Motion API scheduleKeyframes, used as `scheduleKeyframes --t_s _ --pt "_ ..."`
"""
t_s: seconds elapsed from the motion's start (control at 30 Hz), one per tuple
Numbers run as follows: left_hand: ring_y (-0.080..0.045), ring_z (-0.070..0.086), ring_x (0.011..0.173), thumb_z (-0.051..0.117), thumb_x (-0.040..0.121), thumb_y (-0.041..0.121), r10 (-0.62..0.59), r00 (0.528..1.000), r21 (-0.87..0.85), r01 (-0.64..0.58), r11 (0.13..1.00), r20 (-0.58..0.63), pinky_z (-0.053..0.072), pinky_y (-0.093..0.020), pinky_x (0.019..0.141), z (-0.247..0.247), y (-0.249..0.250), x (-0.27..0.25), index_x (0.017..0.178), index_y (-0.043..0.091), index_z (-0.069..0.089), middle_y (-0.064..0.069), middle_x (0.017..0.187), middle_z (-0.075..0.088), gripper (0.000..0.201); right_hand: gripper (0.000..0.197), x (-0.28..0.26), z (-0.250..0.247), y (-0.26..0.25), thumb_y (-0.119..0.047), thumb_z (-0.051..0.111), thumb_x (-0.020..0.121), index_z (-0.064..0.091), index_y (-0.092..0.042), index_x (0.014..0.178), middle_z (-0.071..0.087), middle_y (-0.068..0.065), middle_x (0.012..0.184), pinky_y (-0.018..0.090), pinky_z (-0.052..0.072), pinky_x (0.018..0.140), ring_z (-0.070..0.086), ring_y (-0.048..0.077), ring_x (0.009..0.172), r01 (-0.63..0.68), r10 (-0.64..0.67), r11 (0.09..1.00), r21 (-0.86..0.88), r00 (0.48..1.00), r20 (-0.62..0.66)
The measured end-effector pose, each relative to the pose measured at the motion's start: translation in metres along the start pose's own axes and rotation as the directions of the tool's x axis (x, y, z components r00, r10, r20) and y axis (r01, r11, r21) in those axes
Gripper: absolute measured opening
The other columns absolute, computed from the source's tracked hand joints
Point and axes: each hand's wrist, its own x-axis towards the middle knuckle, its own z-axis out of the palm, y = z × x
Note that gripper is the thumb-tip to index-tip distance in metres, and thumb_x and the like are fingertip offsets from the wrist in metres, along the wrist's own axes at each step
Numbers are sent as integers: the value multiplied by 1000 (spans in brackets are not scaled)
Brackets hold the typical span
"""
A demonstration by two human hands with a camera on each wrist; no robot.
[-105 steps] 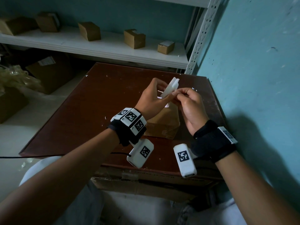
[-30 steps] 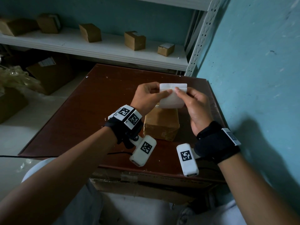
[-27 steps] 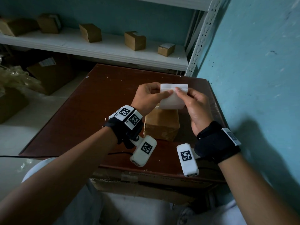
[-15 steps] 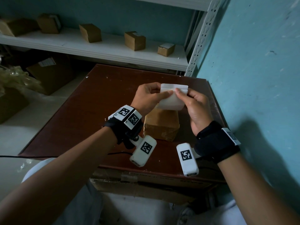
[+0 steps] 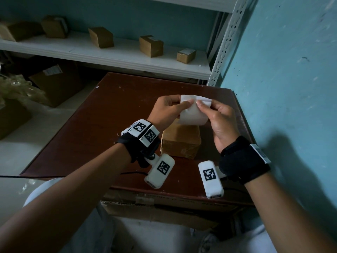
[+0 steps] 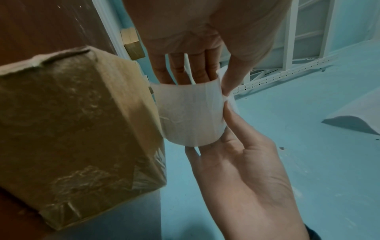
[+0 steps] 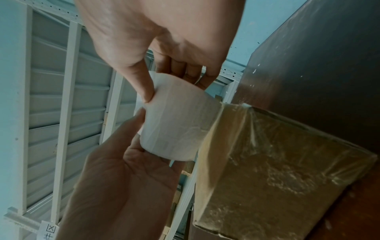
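Mid-step: left hand (image 5: 166, 111) and right hand (image 5: 219, 121) pinch label (image 5: 193, 116), probably peeling backing; box (image 5: 180, 141) near table (image 5: 109, 117) right edge not yet labelled.

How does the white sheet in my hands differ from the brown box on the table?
The white sheet is plain white; the brown box is tan cardboard under shiny clear tape. The sheet hangs in the air, pinched near its top by the left hand and right hand; the box rests on the table. The sheet is thin and bowed; the box is a solid block. Both are roughly rectangular.
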Motion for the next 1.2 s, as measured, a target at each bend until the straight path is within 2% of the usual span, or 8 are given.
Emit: scheduleKeyframes --t_s 0.17,0.27,0.33,0.57,0.7,0.93,1.07,1.2 --pt "-13 64 96 60 93 24 -2 1000 -31 2 1000 1 54 -27 82 -1 1 0 109 13 66 -1 103 67 21 5 0 0 0 -24 69 89 70 -26 94 72 -6 97 25 58 78 66 7 95 -3 3 1000 -4 1000 8" --pt "-16 65 98 60 92 23 0 1000 -35 0 999 -4 54 -30 84 -2 1 1 111 11 66 -3 106 68 23 10 -1 1 0 -26 69 89 70 -26 99 71 -4 103 23 56 77 64 10 100 -5 5 1000 -12 1000 18" --pt "-17 65 99 60 92 24 1 1000 -28 -1 1000 -12 54 -31 85 -2 0 1 111 10 66 -5 107 68 24 8 -1 0 -1 -26 69 89 71 -26 96 72 -6 99 24 57 77 64 9 98 -14 14 1000 -8 1000 21" --pt "-21 65 101 62 91 23 -17 1000 -61 16 998 -26 54 -31 83 -4 1 1 111 7 66 -7 108 68 26 6 0 0 -1 -25 68 90 73 -25 87 71 -9 91 34 55 83 63 13 97 -21 21 1000 -8 1000 9" --pt "-16 65 96 61 92 22 -20 1000 -61 19 998 -9 55 -28 80 -4 2 1 111 8 65 -3 104 67 24 8 1 -1 -1 -22 67 90 74 -22 87 72 -6 91 45 54 91 65 18 101 -30 30 1000 -7 999 12" --pt "-23 65 100 62 91 23 -21 1000 -61 22 998 8 54 -37 86 -4 2 0 97 14 67 -9 107 67 12 9 0 -2 -2 -19 66 90 73 -23 87 72 -4 93 44 53 91 64 19 103 -23 23 1000 -6 1000 15" --pt "-20 65 94 61 91 21 -9 1000 -67 11 998 29 54 -33 81 -5 2 0 89 10 64 -9 102 66 12 10 0 -2 -2 -19 65 90 73 -22 86 71 -4 91 47 52 93 64 20 102 -27 27 1000 -15 1000 15" --pt "-19 63 91 63 90 20 -3 1000 -67 4 998 20 51 -32 79 -5 1 0 79 13 62 -7 96 65 13 11 0 -2 -2 -19 64 90 73 -20 84 70 -3 89 47 51 93 63 21 101 -24 24 999 -27 1000 13"
